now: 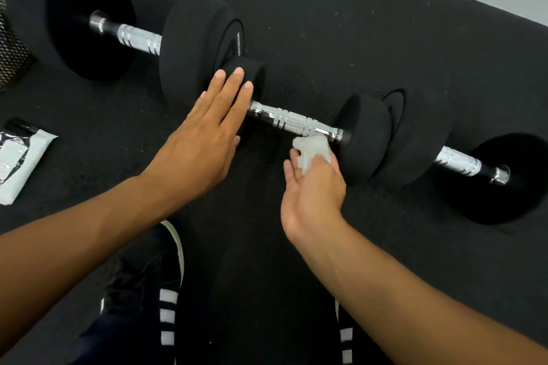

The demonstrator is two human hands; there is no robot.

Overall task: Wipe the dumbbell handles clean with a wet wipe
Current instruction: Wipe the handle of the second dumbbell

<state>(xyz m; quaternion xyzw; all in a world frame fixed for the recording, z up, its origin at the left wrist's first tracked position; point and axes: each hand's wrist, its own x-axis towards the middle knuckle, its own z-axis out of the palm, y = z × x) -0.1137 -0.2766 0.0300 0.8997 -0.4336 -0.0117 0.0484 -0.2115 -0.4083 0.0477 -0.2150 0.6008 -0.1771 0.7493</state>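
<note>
Striped shoe (148,290) below; left hand (204,130) flat-fingered on weight, right hand (311,190) pinching wipe (311,149) (wipe packet (17,157) left).

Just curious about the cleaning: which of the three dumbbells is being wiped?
The middle dumbbell: the right hand holds the wipe at its handle and the left hand rests flat on its end. The others lie untouched.

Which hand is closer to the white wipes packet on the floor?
The left hand. It lies flat on the middle dumbbell's weight, to the right of the wipes packet. The right hand is farther right still, holding the wet wipe by the handle.
</note>
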